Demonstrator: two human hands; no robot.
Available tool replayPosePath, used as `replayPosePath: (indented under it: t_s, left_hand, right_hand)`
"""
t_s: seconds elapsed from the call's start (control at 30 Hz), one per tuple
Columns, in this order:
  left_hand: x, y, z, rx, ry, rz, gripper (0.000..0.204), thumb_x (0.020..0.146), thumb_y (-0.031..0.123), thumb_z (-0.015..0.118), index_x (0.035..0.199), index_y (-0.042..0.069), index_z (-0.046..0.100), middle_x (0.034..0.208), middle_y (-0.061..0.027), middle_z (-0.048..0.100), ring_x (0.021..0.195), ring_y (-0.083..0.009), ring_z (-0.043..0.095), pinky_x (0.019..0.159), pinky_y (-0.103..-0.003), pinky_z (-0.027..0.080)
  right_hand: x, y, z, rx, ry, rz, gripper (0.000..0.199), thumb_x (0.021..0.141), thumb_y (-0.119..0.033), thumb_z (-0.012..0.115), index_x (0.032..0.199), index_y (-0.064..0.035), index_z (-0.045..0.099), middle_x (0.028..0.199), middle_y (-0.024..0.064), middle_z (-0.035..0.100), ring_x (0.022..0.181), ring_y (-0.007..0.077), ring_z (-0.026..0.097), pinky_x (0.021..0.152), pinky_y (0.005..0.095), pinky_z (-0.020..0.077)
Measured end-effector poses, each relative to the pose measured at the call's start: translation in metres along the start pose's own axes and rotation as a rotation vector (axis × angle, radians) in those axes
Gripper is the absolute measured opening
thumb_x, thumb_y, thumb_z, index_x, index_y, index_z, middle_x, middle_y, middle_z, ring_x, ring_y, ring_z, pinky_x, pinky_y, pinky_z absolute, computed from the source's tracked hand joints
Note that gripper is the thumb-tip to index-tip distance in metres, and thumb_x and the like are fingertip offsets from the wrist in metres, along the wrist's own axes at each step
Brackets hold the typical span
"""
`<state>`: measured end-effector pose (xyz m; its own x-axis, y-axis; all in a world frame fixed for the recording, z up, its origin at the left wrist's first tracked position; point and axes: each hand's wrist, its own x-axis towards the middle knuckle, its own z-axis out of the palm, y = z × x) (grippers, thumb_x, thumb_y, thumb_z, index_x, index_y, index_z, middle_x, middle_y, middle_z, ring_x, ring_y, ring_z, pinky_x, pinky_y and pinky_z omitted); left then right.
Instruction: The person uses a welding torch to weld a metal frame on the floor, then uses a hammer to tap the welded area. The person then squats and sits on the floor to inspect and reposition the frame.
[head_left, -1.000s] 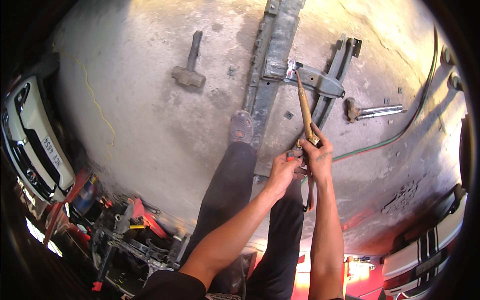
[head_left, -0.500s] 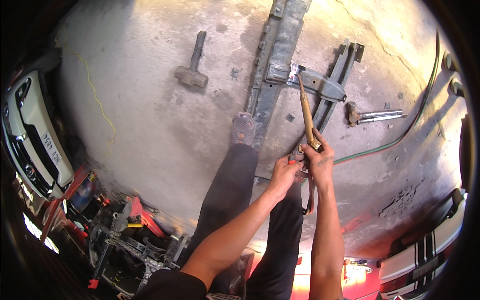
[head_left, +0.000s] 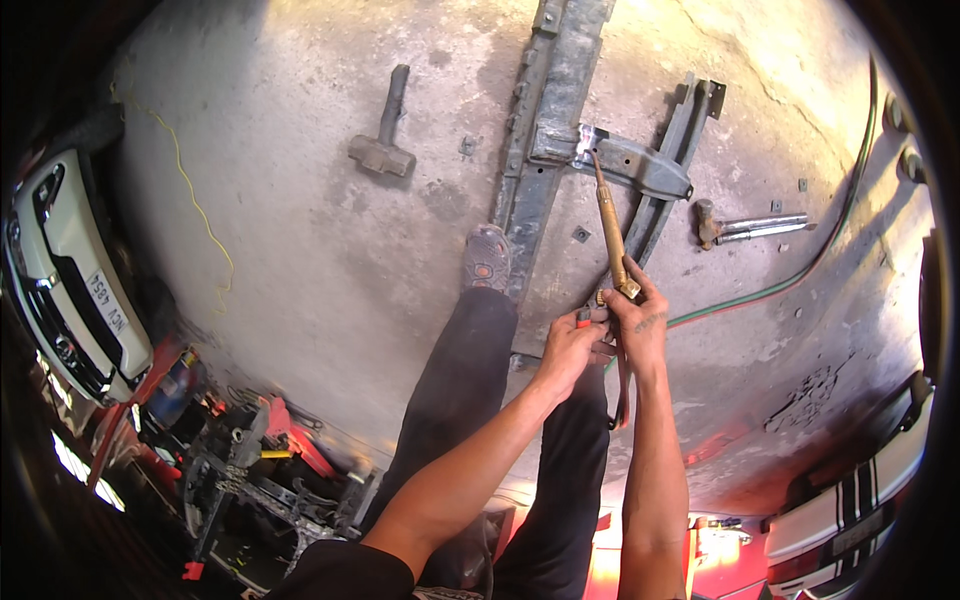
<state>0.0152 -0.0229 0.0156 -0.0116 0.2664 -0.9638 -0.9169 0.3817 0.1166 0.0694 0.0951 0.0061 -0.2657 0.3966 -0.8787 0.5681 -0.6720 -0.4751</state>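
My right hand (head_left: 645, 315) is wrapped round the rear of a brass gas torch (head_left: 609, 215). The torch's thin tip ends beside a bare, shiny patch on a dark metal bracket (head_left: 630, 165). That bracket bridges a long, thick metal beam (head_left: 560, 105) and a narrower metal rail (head_left: 660, 210) on the floor. My left hand (head_left: 570, 350) is closed close by the torch's knob, holding a small grey-and-red object (head_left: 584, 318) whose kind I cannot make out. Paired green and red hoses (head_left: 740, 302) run off to the right from behind my right hand.
A sledgehammer (head_left: 385, 140) lies left of the beam. A smaller hammer (head_left: 707, 225) rests at right beside chrome bars (head_left: 765, 228). My shoe (head_left: 487, 258) stands against the beam. Car bumpers, one white (head_left: 70, 260), border the left and lower right; cluttered metal parts (head_left: 260, 480) fill the lower left.
My view has shifted very slightly. Both hands and the torch keep almost the same place and hold.
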Motion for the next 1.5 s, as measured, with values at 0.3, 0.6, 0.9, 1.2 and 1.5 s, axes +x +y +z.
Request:
replayPosePath:
  t_s: [0.3, 0.6, 0.9, 1.2, 1.5]
  left_hand:
    - [-0.001, 0.000, 0.000, -0.024, 0.017, -0.008, 0.025, 0.096, 0.007, 0.055, 0.117, -0.005, 0.062, 0.100, -0.0146, 0.070, 0.083, -0.0231, 0.073, 0.068, -0.032, 0.058]
    - [-0.002, 0.000, -0.001, -0.023, 0.010, -0.007, 0.023, 0.096, 0.007, 0.055, 0.114, -0.005, 0.063, 0.098, -0.0142, 0.069, 0.082, -0.0227, 0.072, 0.067, -0.033, 0.059]
    - [-0.003, 0.000, -0.001, -0.021, 0.020, -0.016, 0.022, 0.095, 0.007, 0.054, 0.113, -0.003, 0.065, 0.098, -0.0126, 0.069, 0.083, -0.0211, 0.072, 0.069, -0.032, 0.059]
    - [-0.004, 0.000, -0.002, -0.011, 0.010, -0.015, 0.022, 0.096, 0.007, 0.055, 0.112, -0.003, 0.065, 0.098, -0.0122, 0.070, 0.082, -0.0205, 0.072, 0.067, -0.032, 0.058]
    - [-0.004, 0.000, -0.004, -0.011, 0.021, -0.016, 0.022, 0.095, 0.008, 0.055, 0.112, -0.003, 0.065, 0.097, -0.0120, 0.069, 0.082, -0.0210, 0.072, 0.067, -0.031, 0.059]
  right_hand:
    - [-0.001, 0.007, 0.000, 0.026, 0.006, 0.002, 0.064, 0.090, -0.001, 0.064, 0.149, 0.0038, 0.043, 0.084, 0.0090, 0.069, 0.065, 0.0151, 0.068, 0.047, 0.0258, 0.0496]
    - [-0.004, 0.004, 0.001, -0.037, 0.019, -0.007, 0.063, 0.089, -0.001, 0.064, 0.149, 0.0032, 0.045, 0.085, 0.0093, 0.069, 0.065, 0.0142, 0.067, 0.047, 0.0259, 0.0489]
    - [-0.006, 0.008, 0.002, 0.009, 0.030, 0.007, 0.063, 0.089, -0.001, 0.065, 0.149, 0.0032, 0.044, 0.085, 0.0087, 0.068, 0.065, 0.0135, 0.067, 0.047, 0.0260, 0.0484]
    - [-0.008, 0.005, 0.003, -0.006, 0.027, 0.016, 0.063, 0.089, -0.002, 0.065, 0.148, 0.0034, 0.045, 0.085, 0.0087, 0.068, 0.064, 0.0126, 0.065, 0.047, 0.0253, 0.0479]
    - [-0.008, 0.006, 0.004, -0.018, 0.021, 0.013, 0.063, 0.089, -0.004, 0.066, 0.149, 0.0031, 0.045, 0.086, 0.0081, 0.068, 0.064, 0.0127, 0.065, 0.047, 0.0252, 0.0480]
